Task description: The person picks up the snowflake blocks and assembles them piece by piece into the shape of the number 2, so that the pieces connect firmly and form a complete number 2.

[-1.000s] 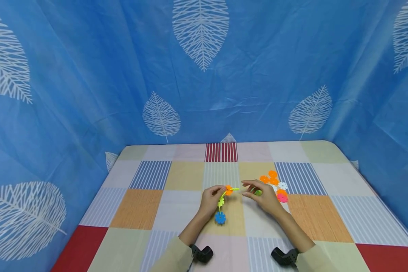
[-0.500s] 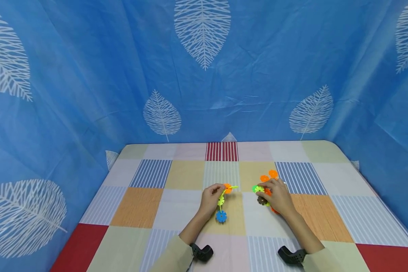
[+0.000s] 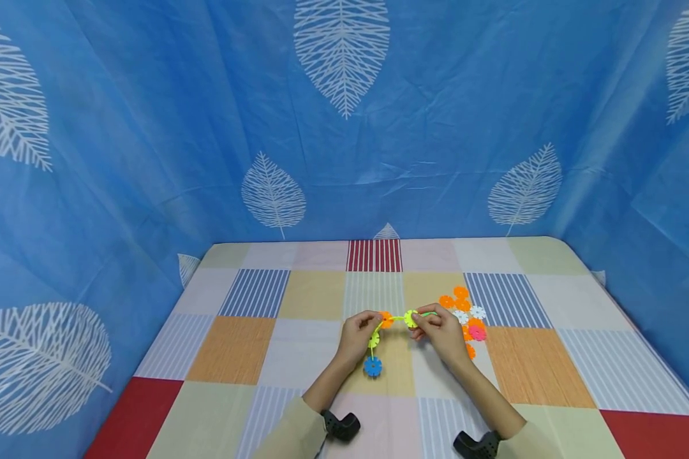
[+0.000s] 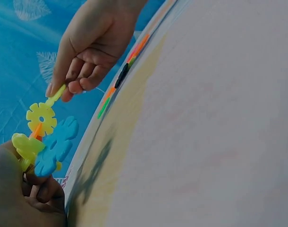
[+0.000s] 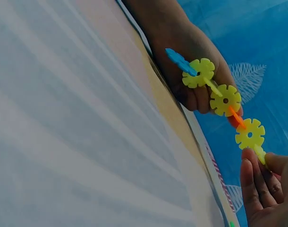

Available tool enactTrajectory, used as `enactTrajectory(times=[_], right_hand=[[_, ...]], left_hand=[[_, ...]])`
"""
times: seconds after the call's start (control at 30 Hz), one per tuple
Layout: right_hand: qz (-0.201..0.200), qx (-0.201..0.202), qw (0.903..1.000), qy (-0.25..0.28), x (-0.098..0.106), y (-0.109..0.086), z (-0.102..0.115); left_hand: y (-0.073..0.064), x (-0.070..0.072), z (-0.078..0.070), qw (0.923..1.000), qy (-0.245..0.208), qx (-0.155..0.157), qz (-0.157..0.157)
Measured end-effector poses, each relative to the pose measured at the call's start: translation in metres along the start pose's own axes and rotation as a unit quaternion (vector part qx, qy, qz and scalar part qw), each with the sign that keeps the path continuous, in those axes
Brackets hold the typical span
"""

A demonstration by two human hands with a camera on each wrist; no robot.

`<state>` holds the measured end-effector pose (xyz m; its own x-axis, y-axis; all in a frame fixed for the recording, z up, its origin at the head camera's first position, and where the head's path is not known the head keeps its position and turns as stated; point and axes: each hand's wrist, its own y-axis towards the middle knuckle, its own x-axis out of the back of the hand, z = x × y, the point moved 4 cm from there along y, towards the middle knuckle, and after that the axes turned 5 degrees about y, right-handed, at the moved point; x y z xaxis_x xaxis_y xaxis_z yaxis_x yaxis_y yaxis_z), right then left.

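Note:
A chain of slotted flower-shaped plastic discs hangs from my left hand (image 3: pixel 357 338), which pinches it close to an orange disc (image 3: pixel 386 319). The blue disc (image 3: pixel 372 366) dangles at the lower end, with yellow discs (image 5: pixel 225 100) linked above it. Between the thumb and fingers of my right hand (image 3: pixel 443 335) is another yellow disc (image 5: pixel 259 154), seen nearly edge-on in the right wrist view. Its tip meets the rim of the chain's last yellow disc (image 5: pixel 250 135). Both hands are raised over the table, as the shadow in the left wrist view shows.
Loose discs lie to the right of my right hand: several orange ones (image 3: pixel 460 292), white ones (image 3: pixel 478 312) and a pink one (image 3: pixel 477 330). Some are partly hidden behind that hand. A patchwork cloth (image 3: pixel 310 357) covers the table, and a blue leaf-print curtain (image 3: pixel 436 159) surrounds it.
My right hand reached right to the loose discs, picked up a yellow disc and came back left to the end of the chain. The left hand has stayed nearly still with the chain.

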<state>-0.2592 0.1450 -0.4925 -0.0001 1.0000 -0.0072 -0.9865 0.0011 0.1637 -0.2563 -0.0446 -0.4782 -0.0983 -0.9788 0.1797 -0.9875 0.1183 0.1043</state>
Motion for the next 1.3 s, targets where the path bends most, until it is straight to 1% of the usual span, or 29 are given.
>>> enactTrajectory(times=[0.17,0.3,0.47,0.53,0.63,0.73,0.83,0.93,1.07,1.17,1.3], right_hand=[[-0.002,-0.018,0.9995,0.027,-0.003,-0.001,-0.003],[-0.002,-0.018,0.999,0.042,-0.004,-0.002,-0.003],[0.001,-0.02,0.9986,0.048,-0.009,-0.006,-0.003],[-0.001,-0.021,0.9984,0.053,-0.011,-0.008,-0.004],[-0.001,-0.021,0.9982,0.057,-0.013,-0.01,-0.005],[0.006,-0.008,0.9982,0.059,-0.011,-0.008,-0.005],[0.018,0.008,0.9984,0.054,-0.009,-0.005,-0.003],[0.016,0.021,0.9987,0.043,-0.006,-0.001,-0.001],[0.006,0.029,0.9994,0.014,-0.002,0.004,0.0],[0.007,0.039,0.9992,0.0,-0.002,0.007,0.0],[0.015,0.054,0.9984,0.005,-0.005,0.008,0.002]], left_hand=[[0.0,-0.002,-0.001,0.9999,0.006,-0.006,0.004],[0.0,-0.003,-0.001,0.9996,0.008,-0.027,0.011],[-0.003,-0.001,0.0,0.9991,0.008,-0.041,0.012],[-0.004,0.0,0.0,0.9991,0.016,-0.039,0.011],[-0.006,0.001,-0.002,0.9984,0.032,-0.045,0.014],[-0.006,0.0,-0.004,0.9977,0.04,-0.053,0.014],[-0.005,-0.001,-0.004,0.9979,0.028,-0.057,0.009],[-0.003,-0.001,-0.005,0.9984,0.011,-0.054,0.006],[-0.002,-0.001,-0.004,0.9987,-0.002,-0.051,0.012],[0.0,0.0,-0.004,0.9987,-0.007,-0.048,0.014],[0.004,-0.001,-0.004,0.9983,-0.018,-0.049,0.025]])
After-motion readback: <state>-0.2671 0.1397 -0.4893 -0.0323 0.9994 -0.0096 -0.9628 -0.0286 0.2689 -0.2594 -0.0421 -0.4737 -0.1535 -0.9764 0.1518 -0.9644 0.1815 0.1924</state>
